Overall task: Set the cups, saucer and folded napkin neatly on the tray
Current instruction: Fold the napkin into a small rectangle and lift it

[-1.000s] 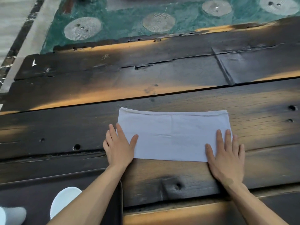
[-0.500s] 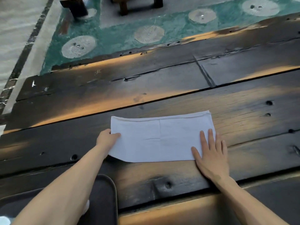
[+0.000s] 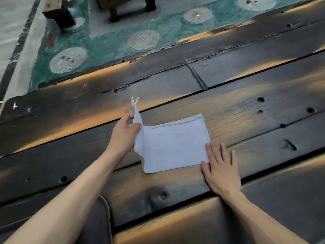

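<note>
A white cloth napkin (image 3: 174, 143) lies on the dark plank table (image 3: 246, 106). My left hand (image 3: 125, 132) pinches the napkin's left end and holds it lifted upright, so that end stands off the wood. My right hand (image 3: 220, 169) lies flat with fingers spread, pressing down the napkin's near right corner. A dark tray (image 3: 100, 224) shows at the bottom left, mostly hidden under my left forearm. No cups or saucer are visible.
The table's far edge runs diagonally across the top. Beyond it lies a green carpet (image 3: 109, 41) with pale round patterns, and wooden furniture legs (image 3: 59, 14) stand on it. Knot holes and cracks mark the planks.
My left hand went from resting flat on the napkin's left end to pinching it and lifting it up and toward the right. My right hand stays pressed on the right corner.
</note>
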{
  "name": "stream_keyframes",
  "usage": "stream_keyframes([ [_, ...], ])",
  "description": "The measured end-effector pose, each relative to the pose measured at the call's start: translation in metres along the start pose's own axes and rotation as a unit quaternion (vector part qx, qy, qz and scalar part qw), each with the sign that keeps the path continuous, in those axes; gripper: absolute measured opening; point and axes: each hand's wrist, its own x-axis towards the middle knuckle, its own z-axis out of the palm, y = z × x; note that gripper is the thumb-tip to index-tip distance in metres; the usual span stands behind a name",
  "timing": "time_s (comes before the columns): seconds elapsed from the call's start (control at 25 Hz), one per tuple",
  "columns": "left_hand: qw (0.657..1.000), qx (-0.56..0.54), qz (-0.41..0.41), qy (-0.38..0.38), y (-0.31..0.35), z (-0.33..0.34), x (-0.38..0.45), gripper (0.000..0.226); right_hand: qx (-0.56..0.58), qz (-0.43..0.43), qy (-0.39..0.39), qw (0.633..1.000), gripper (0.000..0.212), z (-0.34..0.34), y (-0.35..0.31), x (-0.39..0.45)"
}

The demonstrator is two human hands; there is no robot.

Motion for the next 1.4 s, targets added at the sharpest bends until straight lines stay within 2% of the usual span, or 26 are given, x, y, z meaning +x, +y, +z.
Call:
stream_keyframes([
  [0.28,0.999,-0.005,0.037,-0.029,0.025,0.092,0.01,0.025,0.006,-0.001,0.018,1.0,0.066,0.0,0.0,0.003],
  [0.6,0.992,0.086,0.014,-0.09,-0.005,0.171,0.025,0.028,0.02,0.008,0.021,1.0,0.069,0.002,-0.003,0.004],
  [0.92,0.984,0.121,-0.006,-0.134,-0.033,0.209,0.029,0.04,0.038,0.021,0.024,0.999,0.076,-0.006,-0.003,0.002],
  [1.0,0.982,0.098,-0.007,-0.161,-0.038,0.209,0.03,0.042,0.07,0.025,0.034,0.997,0.078,-0.01,-0.002,0.001],
  [1.12,0.978,0.035,0.005,-0.204,-0.044,0.194,0.025,0.03,0.135,0.008,0.049,0.99,0.085,-0.018,0.0,-0.002],
  [1.2,0.976,0.125,0.088,-0.152,-0.055,0.175,0.022,0.026,0.125,-0.028,0.059,0.99,0.079,-0.019,-0.001,-0.004],
  [1.28,0.931,0.296,0.206,-0.057,-0.07,0.155,0.02,0.033,0.114,-0.057,0.076,0.989,0.056,-0.018,0.001,-0.005],
  [1.32,0.908,0.345,0.233,-0.041,-0.077,0.144,0.019,0.04,0.116,-0.069,0.097,0.986,0.043,-0.017,0.0,-0.004],
  [1.4,0.881,0.391,0.256,-0.073,-0.092,0.131,0.011,0.054,0.113,-0.073,0.141,0.981,0.025,-0.015,-0.001,-0.003],
])
